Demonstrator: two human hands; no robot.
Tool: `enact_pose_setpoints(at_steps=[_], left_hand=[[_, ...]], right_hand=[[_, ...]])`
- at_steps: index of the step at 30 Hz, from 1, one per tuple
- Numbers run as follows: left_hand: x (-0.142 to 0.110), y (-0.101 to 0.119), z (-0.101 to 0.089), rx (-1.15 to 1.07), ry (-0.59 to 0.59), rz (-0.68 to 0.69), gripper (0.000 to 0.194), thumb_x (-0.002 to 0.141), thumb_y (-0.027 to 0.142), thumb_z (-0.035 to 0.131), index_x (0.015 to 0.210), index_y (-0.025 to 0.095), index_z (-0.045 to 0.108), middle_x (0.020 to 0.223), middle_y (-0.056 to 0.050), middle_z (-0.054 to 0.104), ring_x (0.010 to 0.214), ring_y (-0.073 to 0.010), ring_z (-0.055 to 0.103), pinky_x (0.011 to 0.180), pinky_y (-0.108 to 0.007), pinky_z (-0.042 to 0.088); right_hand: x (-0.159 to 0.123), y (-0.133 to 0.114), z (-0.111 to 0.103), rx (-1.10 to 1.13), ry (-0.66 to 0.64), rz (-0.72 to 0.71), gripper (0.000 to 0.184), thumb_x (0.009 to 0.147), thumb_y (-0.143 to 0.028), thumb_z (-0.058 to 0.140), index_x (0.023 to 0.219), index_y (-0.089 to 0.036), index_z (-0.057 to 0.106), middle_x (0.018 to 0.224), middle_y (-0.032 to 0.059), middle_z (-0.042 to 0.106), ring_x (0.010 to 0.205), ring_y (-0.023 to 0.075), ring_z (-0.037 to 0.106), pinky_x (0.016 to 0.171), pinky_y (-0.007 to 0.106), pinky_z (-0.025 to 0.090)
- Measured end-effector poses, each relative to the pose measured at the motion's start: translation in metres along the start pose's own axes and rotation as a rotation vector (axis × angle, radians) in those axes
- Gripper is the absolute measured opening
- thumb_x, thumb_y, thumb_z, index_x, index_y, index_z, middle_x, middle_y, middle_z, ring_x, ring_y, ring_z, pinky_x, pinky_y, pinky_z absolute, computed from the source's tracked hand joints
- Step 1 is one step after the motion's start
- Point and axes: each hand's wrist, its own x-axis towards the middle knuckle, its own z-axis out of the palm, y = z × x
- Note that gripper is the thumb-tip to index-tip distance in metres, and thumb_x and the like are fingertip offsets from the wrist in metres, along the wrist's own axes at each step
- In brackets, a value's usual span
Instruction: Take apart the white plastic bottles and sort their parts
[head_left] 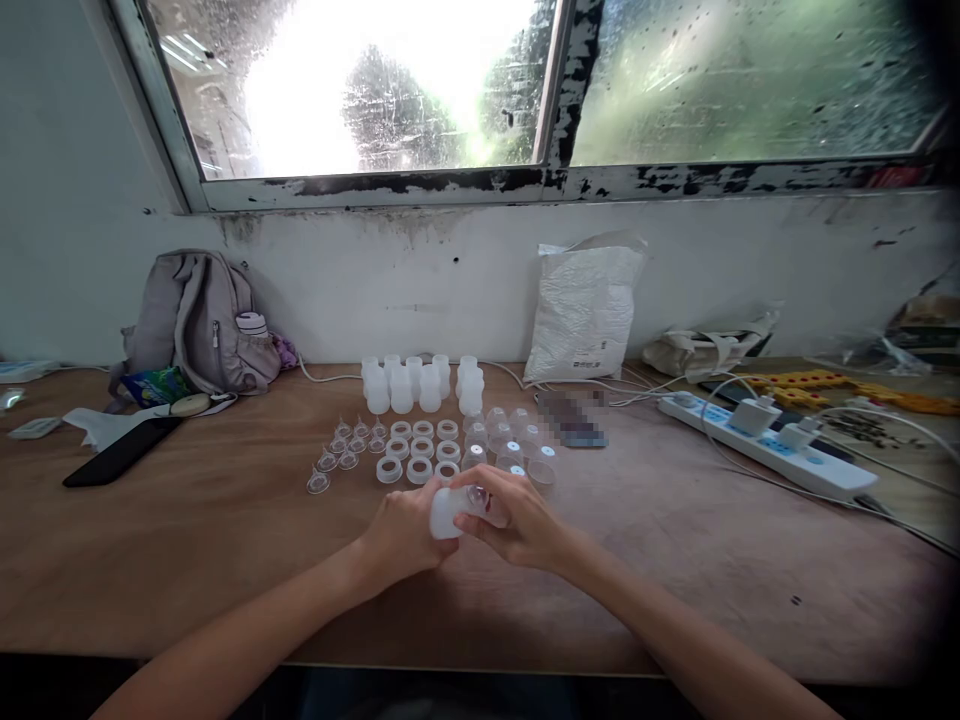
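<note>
My left hand (405, 535) is wrapped round a small white plastic bottle (447, 512) just above the wooden table (225, 540). My right hand (517, 520) is pinched on a clear cap (480, 497) at the bottle's top end. Behind my hands lie rows of parts: clear teat-shaped pieces (341, 452) on the left, white rings (420, 450) in the middle, clear caps (517, 440) on the right. Several white bottles (416, 385) stand upright in a group at the back.
A grey backpack (199, 320) leans on the wall at the back left, a black phone (120, 452) in front of it. A white bag (585, 305) stands at the back centre. A white power strip (772, 445) with plugs and cables lies at the right.
</note>
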Motion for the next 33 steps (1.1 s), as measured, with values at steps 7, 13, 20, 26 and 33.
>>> enact_pose_setpoints(at_steps=[7, 13, 20, 26, 33], left_hand=[[0.002, -0.008, 0.005, 0.126, 0.127, 0.081, 0.021, 0.074, 0.037, 0.05, 0.082, 0.017, 0.046, 0.066, -0.005, 0.055, 0.06, -0.0193, 0.056, 0.048, -0.026, 0.037], [0.009, -0.013, 0.003, -0.038, 0.002, -0.014, 0.031, 0.066, 0.031, 0.058, 0.092, 0.017, 0.048, 0.069, -0.004, 0.058, 0.061, -0.0193, 0.056, 0.054, -0.027, 0.038], [0.012, -0.002, 0.003, -0.739, -0.213, -0.068, 0.033, 0.059, 0.021, 0.064, 0.09, 0.014, 0.054, 0.08, -0.002, 0.059, 0.069, -0.0143, 0.054, 0.059, -0.024, 0.042], [0.01, 0.004, 0.008, -1.02, -0.375, -0.138, 0.022, 0.058, 0.012, 0.061, 0.079, 0.013, 0.055, 0.061, 0.003, 0.053, 0.058, -0.0122, 0.052, 0.053, -0.024, 0.041], [0.006, 0.005, 0.02, -0.762, -0.051, -0.189, 0.029, 0.059, 0.016, 0.062, 0.086, 0.013, 0.053, 0.072, 0.0, 0.056, 0.061, -0.0116, 0.051, 0.052, -0.021, 0.039]], right_hand=[[-0.004, 0.003, 0.01, 0.021, 0.047, 0.098, 0.024, 0.078, -0.032, 0.053, 0.097, -0.018, 0.049, 0.082, 0.0034, 0.057, 0.057, 0.0099, 0.049, 0.054, 0.022, 0.04], [0.003, 0.008, 0.01, 0.088, 0.052, 0.206, 0.029, 0.076, -0.035, 0.055, 0.1, -0.02, 0.051, 0.077, 0.0013, 0.057, 0.054, 0.0098, 0.049, 0.053, 0.023, 0.04], [0.009, 0.006, 0.01, 0.756, 0.04, 0.3, 0.055, 0.072, -0.035, 0.06, 0.12, -0.024, 0.035, 0.096, 0.0049, 0.058, 0.089, 0.0168, 0.055, 0.076, 0.03, 0.045], [0.005, 0.004, 0.018, 0.828, 0.01, 0.334, 0.035, 0.073, -0.039, 0.059, 0.1, -0.018, 0.054, 0.1, 0.0068, 0.056, 0.089, 0.0191, 0.054, 0.073, 0.03, 0.045], [0.001, -0.005, 0.026, 0.663, 0.128, 0.277, 0.029, 0.08, -0.037, 0.05, 0.102, -0.019, 0.05, 0.094, 0.0054, 0.056, 0.087, 0.0175, 0.053, 0.075, 0.029, 0.044]])
